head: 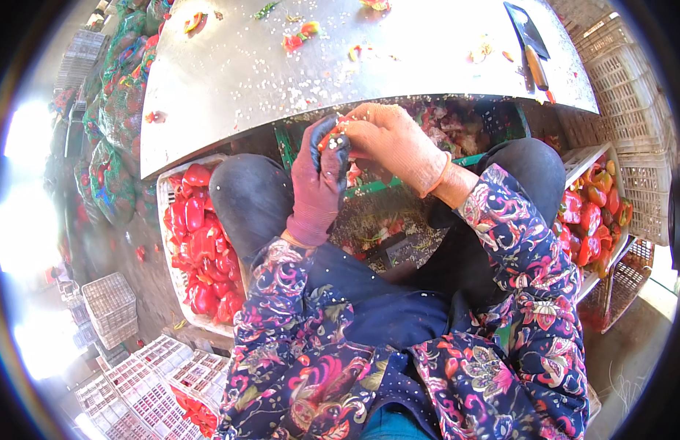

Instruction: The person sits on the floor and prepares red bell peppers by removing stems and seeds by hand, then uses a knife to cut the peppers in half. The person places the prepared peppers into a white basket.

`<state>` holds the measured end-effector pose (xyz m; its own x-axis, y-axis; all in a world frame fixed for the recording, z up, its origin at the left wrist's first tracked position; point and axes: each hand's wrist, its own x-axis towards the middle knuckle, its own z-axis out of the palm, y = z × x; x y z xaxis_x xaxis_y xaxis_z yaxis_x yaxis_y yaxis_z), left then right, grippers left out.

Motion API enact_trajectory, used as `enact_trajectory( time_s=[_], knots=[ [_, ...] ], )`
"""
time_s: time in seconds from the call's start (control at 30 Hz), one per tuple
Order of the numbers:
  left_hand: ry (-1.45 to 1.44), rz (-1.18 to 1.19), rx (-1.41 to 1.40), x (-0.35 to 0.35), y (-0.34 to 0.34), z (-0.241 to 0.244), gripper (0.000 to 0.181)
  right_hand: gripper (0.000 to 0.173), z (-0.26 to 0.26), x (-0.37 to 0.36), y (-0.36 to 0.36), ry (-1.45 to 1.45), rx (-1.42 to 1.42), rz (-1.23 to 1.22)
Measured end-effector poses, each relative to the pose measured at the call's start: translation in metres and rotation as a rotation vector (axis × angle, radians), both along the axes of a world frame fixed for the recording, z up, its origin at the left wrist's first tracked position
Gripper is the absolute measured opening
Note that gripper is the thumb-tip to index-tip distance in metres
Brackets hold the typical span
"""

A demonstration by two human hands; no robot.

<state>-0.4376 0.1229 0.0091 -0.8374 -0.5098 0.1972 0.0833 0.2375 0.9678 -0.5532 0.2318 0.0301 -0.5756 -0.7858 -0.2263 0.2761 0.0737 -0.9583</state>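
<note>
My left hand point(322, 170), in a purple knit glove with dark coated fingers, grips a piece of red pepper point(330, 137) dotted with pale seeds. Right beside it, my right hand point(392, 143), in a seed-speckled light orange glove, has its fingers bent at the same piece; its fingertips are partly hidden, so I cannot tell whether they hold it. Both hands are just before the near edge of a metal table point(208, 99) strewn with seeds and pepper scraps. A cleaver with a wooden handle point(536, 67) lies at the table's right.
White crates of red peppers stand at my left point(202, 242) and right point(590, 220). Below the table, a green-edged container point(367, 188) holds scraps. Green net sacks point(111, 176) are at the far left; stacked plastic crates point(629, 99) stand at the right, more at lower left.
</note>
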Motion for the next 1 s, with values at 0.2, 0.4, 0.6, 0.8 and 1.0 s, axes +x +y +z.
enact_trajectory(
  time_s=[0.2,0.4,0.6,0.8,1.0],
  knots=[
    [-0.041,0.012,0.715,0.002,0.001,0.017,0.047,0.017,0.022,0.005,0.011,-0.317,-0.025,0.020],
    [0.271,-0.011,1.258,0.006,-0.031,-0.004,0.043,0.022,0.022,-0.030,0.014,-0.428,-0.128,-0.308],
    [0.195,0.371,0.883,-0.005,-0.041,-0.049,0.035,0.019,0.044,0.004,-0.069,0.367,-0.441,-0.138],
    [0.148,0.445,1.004,0.019,-0.040,-0.023,0.032,0.022,0.010,0.001,-0.045,0.913,0.249,0.219],
    [0.192,0.373,1.017,0.021,-0.038,-0.019,0.032,0.031,-0.108,-0.013,-0.044,1.225,0.753,0.722]
  ],
)
